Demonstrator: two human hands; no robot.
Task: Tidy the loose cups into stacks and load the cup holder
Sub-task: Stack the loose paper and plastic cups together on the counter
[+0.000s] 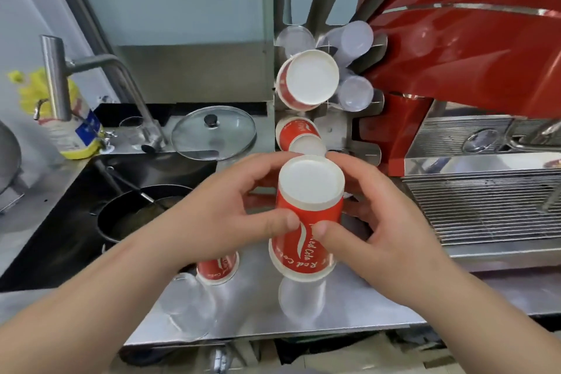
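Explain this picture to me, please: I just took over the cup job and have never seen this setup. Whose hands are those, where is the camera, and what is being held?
There is no robot here. A person works with bare hands, and the single picture comes from a camera worn on their head, looking forward and down. The left hand and right hand together grip an upside-down red paper cup, its white bottom facing the camera. Behind it stands the metal cup holder, already holding red cups and clear plastic cups. On the steel counter sit another red cup under the left wrist and two clear cups. To the left is a sink with a black pan and a glass lid; to the right, a red drinks machine.
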